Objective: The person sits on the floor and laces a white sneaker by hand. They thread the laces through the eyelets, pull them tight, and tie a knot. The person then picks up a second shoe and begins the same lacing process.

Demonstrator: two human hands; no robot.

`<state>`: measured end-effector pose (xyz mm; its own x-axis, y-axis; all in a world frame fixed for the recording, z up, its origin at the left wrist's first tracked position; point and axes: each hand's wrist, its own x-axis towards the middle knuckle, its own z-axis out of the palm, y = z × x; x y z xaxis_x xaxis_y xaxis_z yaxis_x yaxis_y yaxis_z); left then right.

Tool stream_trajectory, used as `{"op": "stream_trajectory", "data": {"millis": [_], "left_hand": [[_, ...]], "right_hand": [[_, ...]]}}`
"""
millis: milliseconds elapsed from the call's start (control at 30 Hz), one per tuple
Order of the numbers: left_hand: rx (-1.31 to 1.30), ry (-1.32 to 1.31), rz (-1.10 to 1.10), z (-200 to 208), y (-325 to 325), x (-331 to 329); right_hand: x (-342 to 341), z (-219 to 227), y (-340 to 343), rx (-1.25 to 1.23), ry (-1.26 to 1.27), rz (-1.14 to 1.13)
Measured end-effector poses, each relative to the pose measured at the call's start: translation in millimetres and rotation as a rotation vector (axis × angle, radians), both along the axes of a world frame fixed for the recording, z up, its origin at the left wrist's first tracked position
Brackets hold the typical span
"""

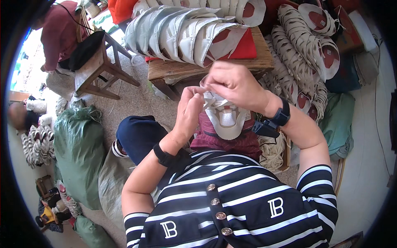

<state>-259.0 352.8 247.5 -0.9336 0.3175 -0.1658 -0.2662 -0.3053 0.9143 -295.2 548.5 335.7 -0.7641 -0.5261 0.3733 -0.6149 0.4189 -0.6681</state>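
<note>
A white shoe upper (226,131) rests on the maroon cloth over my lap, toe end toward me. My left hand (190,108) is at its left side, fingers pinched on a thin whitish lace (211,100) whose strands cross the upper's opening. Just above the upper, my right hand (233,82) is bent over with its fingertips together, close to the left fingertips. It seems to grip the lace too, though its fingers partly hide what lies between them.
Ahead stands a wooden stool (173,74) bearing a row of nested white uppers (178,35). More stacked uppers (295,49) lie at right. A box of loose laces (272,153) is by my right side. Green sacks (78,144) stand at left; a person (60,33) sits far left.
</note>
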Motion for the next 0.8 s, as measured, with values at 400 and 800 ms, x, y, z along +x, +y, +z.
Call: {"op": "stream_trajectory", "data": {"millis": [400,800], "left_hand": [[-0.647,0.743,0.073,23.9,23.1,7.3],[-0.978,1.074,0.170,22.0,41.9,-10.0]], "right_hand": [[-14.3,60.4,-24.8,-0.344,-0.024,0.021],[-15.9,36.1,-13.4,-0.390,-0.138,0.024]]}}
